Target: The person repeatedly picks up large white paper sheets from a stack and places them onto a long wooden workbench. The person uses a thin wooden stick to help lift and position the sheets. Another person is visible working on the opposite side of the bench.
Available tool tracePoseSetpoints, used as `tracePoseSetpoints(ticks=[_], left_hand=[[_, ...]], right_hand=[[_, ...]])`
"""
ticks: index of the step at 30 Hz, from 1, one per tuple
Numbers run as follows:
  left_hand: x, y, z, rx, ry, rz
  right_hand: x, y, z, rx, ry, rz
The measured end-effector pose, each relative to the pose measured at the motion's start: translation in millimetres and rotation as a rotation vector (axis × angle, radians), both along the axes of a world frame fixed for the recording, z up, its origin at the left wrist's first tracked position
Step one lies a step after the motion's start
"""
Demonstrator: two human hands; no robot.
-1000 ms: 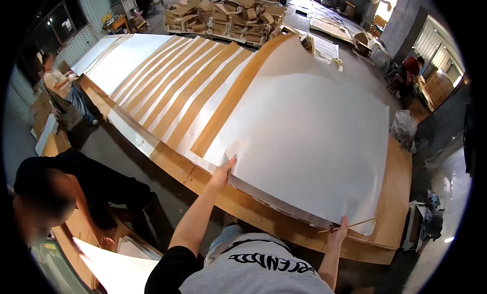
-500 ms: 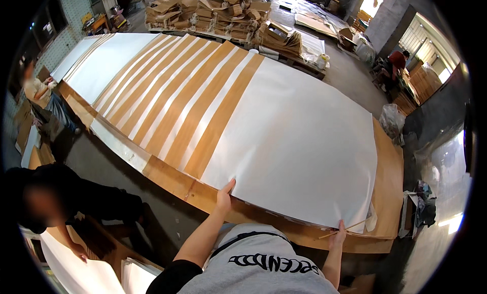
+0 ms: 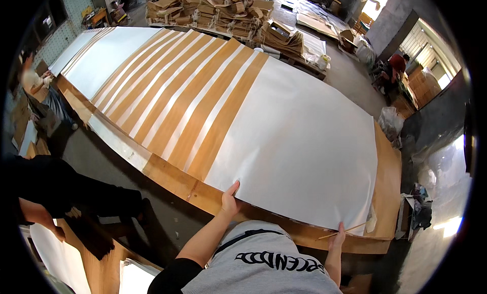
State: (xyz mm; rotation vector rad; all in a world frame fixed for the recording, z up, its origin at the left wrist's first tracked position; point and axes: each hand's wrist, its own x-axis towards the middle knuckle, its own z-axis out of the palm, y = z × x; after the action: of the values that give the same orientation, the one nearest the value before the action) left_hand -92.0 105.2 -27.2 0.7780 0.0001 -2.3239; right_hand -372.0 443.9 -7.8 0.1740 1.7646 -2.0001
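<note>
A large white sheet lies over the right part of a long table. My left hand grips its near edge close to the left corner, thumb on top and fingers underneath. Toward the right corner, my right hand pinches the same edge, and a thin wooden stick is held in that hand too. Left of this sheet, several brown and white sheets overlap in staggered strips, one brown strip right beside the white sheet. The fingers beneath the edge are hidden.
Brown board shows at the table's right end. Stacks of brown cardboard stand behind the table. A dark-clothed co-worker is at lower left by white sheets; another person stands at the far left end. A clear plastic bag sits at right.
My left hand appears slightly farther right, still on the sheet's edge; my right hand has barely moved. The co-worker at lower left has shifted left, the head now out of sight. The view has shifted slightly.
</note>
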Motion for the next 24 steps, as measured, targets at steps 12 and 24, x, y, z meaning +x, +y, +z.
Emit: tracePoseSetpoints(ticks=[12, 24], left_hand=[[57.7, -22.2, 17.7, -0.514, -0.548, 0.192], [76.1, -51.4, -2.2, -0.44, -0.983, 0.229]], right_hand=[[10.5, -17.6, 11.2, -0.015, 0.022, -0.067], [2.6, -12.5, 15.1, 0.048, -0.019, -0.007]])
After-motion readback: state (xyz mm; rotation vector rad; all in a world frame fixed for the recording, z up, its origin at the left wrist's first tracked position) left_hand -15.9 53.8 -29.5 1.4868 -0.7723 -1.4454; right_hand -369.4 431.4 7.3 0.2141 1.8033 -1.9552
